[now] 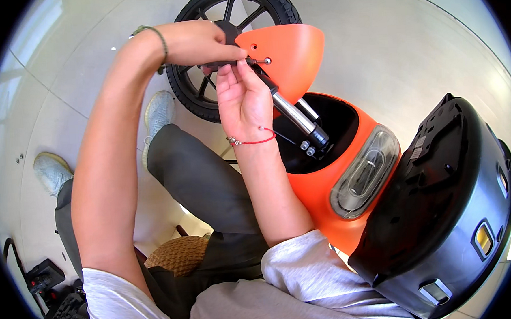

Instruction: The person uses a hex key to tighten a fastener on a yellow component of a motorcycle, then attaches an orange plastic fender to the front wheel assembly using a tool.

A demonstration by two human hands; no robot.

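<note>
**At the curved orange plastic fender (296,56): both hands on a slim dark tool with a metal shaft (252,61)**

1. Tool position. The tool lies roughly level against the near side of the fender. Its metal end points right, toward a small silver bolt (267,61) on the fender face; whether the two are engaged cannot be told. A round dark hole (254,46) is above the bolt.

2. Left hand (200,42). Back uppermost, it reaches over from the left, a green braided bracelet (163,46) at the wrist. Its fingers are bent and pinch the tool; some are hidden.

3. Right hand (245,99). Below the left, palm turned up, with a red cord bracelet (257,141) at the wrist. Its fingers are half curled, tips near the tool; whether they grip it cannot be told.

4. Surroundings. Behind the hands is a black spoked wheel with a treaded tyre (252,17). A silver tubular fork with black end sections (290,108) slants from beside the fender into an orange body shell (312,194), which carries a clear oval lamp (365,174). A large glossy black casing (443,207) stands at right. Pale floor tiles (400,48) lie beneath.
</note>
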